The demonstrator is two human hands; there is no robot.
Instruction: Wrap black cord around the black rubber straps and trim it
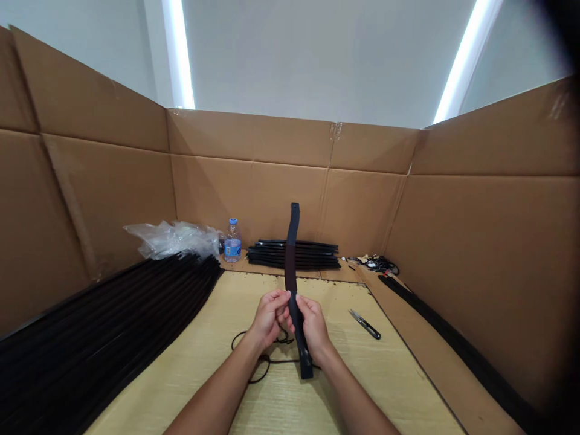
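Observation:
A long, flat, slightly curved black strip [293, 229] with a dark brownish band around its middle is held up in front of me. My left hand [272, 314] pinches its left edge just below that band. Gripping the opposite edge at the same height is my right hand [312, 320], thumb on the front face. The strip's lower end hangs between my wrists. Behind and below my hands, a thin black cord [259, 377] lies in loops on the yellowish board [199, 393]. Thread snips [365, 324] rest to the right of my right hand.
Many long black strips [113, 326] lie along the left. A stack of shorter black pieces [317, 257] sits at the back, beside a water bottle [232, 241] and clear plastic bags [176, 238]. Tangled cords [380, 264] and more strips [444, 329] lie right. Cardboard walls [254, 187] surround the board.

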